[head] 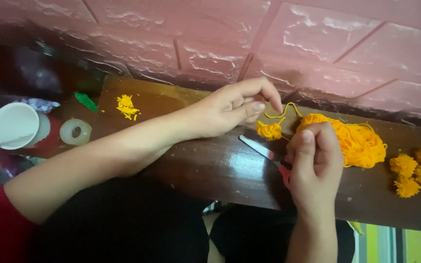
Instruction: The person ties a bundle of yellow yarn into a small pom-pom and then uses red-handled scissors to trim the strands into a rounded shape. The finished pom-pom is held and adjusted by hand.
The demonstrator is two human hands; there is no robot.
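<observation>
The left hand [235, 108] pinched a thin orange yarn strand [282, 111] between thumb and forefinger, directly above a small fluffy pompom [269, 130] resting on the glossy dark wooden table [210, 165]. The right hand [314, 163] was closed in a fist around the red handle of the scissors [264, 151], whose steel blades pointed toward the pompom, just below it. A loose, tangled yarn bundle [361, 141] lay just right of the pompom. Three finished round pompoms [415, 168] sat farther right. Well left of the pompom lay yarn clippings [126, 107], a translucent tape roll [76, 131] and a white cup [14, 125].
</observation>
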